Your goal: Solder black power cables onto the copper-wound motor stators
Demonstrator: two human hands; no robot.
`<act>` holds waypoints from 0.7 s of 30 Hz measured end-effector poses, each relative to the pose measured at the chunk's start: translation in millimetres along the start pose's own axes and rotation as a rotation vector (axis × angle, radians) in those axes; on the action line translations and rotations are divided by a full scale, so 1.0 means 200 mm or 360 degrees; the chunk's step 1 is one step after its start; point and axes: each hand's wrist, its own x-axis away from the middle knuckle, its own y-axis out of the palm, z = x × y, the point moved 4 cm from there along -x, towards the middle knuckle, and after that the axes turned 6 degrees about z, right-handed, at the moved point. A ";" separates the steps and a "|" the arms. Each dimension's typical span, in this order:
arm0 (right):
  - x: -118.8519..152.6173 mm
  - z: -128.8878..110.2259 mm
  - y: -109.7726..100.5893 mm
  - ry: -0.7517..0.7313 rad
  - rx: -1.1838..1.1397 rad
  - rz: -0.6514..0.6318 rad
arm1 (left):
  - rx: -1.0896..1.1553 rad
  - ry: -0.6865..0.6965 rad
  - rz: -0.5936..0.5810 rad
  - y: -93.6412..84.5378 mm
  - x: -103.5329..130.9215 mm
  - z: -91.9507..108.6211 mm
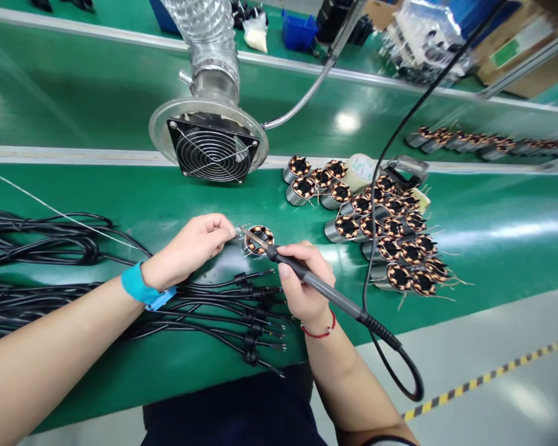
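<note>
A soldering iron (328, 292) is gripped in my right hand (308, 279), its tip pointing up and left at the near stator's rim. That stator (259, 240), a ring of copper windings, stands on the green bench between my hands. My left hand (199, 243), with a blue wrist strap, is pinched just left of the stator; what its fingertips hold is too small to make out. Several black cables (214, 300) with stripped ends lie below the stator and my left hand.
Several more stators (393, 229) stand on the bench (516, 229) to the right. A fume fan (214, 152) hangs above my hands. The iron's black cord (376, 186) crosses the right side. A blue bin (299, 31) and boxes are on the shelf behind.
</note>
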 end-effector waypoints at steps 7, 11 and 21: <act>0.00 0.00 0.00 0.0008 -0.0006 -0.0005 | -0.0001 0.0018 0.0000 -0.01 0.00 0.00; 0.00 -0.01 0.00 0.0004 -0.0011 -0.0006 | -0.0008 -0.0003 0.0010 -0.01 0.00 0.00; 0.00 -0.01 0.00 0.0007 -0.0026 -0.0010 | 0.0029 0.0013 -0.0012 0.00 -0.01 0.00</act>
